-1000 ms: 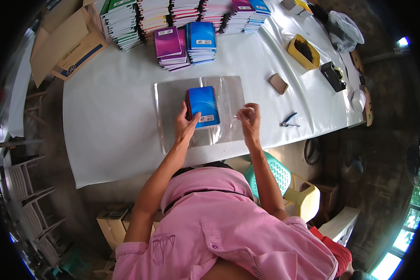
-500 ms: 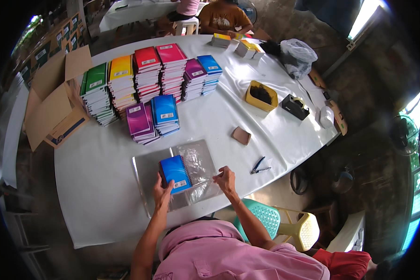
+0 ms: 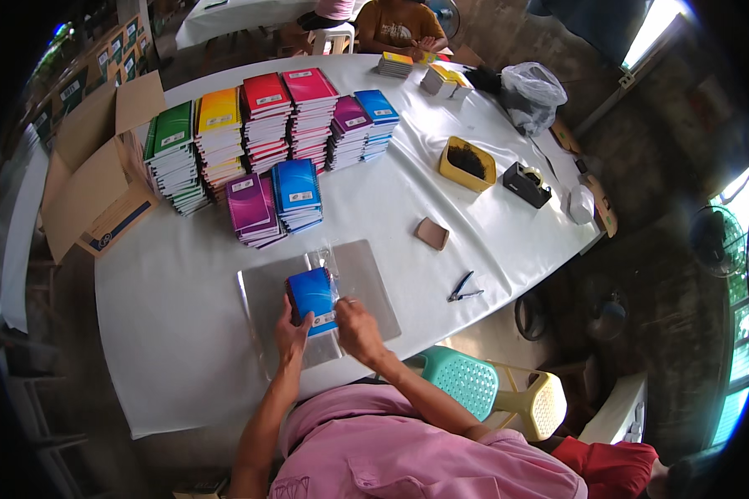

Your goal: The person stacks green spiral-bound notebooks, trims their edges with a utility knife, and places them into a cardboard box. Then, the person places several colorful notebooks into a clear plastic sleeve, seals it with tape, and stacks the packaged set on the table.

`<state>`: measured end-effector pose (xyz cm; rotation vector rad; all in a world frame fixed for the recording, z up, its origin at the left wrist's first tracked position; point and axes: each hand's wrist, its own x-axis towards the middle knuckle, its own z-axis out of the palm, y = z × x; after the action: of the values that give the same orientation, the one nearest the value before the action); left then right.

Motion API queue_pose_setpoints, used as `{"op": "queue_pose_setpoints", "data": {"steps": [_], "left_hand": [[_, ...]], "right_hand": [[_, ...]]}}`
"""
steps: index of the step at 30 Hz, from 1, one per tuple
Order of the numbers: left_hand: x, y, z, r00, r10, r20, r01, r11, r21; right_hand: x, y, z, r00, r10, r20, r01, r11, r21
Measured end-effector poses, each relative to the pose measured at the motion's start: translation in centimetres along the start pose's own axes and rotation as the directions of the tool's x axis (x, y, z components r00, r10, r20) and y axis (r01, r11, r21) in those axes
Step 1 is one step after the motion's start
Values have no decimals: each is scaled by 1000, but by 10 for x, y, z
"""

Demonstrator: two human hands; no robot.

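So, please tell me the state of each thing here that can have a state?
Blue notebook: closed, held by left hand and right hand.
Clear plastic sleeve: flat on the table, partly under the notebook.
Cardboard box: open.
Notebook stacks: upright, sorted by colour.
Pliers: lying, untouched.

the person wears a pink short-sleeved shirt (image 3: 424, 453) with a collar and some small embroidery at its lower left edge. both forearms are bare, and the left hand (image 3: 291, 337) and right hand (image 3: 359, 330) wear no gloves.
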<state>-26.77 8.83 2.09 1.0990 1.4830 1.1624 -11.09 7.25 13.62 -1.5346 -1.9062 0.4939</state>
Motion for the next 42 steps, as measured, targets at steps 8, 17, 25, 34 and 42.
{"op": "queue_pose_setpoints", "data": {"steps": [8, 17, 25, 34, 42], "left_hand": [[-2, 23, 8, 998, -58, -34, 64, 978, 198], [-5, 17, 6, 998, -14, -53, 27, 972, 235], [-4, 20, 6, 997, -60, -49, 64, 995, 72], [-3, 20, 4, 995, -102, -19, 102, 995, -14], [0, 18, 3, 1000, 13, -19, -11, 995, 96]], "right_hand": [[-16, 21, 38, 921, -344, 184, 382, 889, -251], [9, 37, 28, 993, -67, 102, 52, 989, 141], [-10, 138, -19, 865, 487, -118, -439, 851, 290], [39, 99, 18, 981, -190, 23, 191, 981, -41], [199, 72, 23, 594, -306, 744, 231, 951, 207]]}}
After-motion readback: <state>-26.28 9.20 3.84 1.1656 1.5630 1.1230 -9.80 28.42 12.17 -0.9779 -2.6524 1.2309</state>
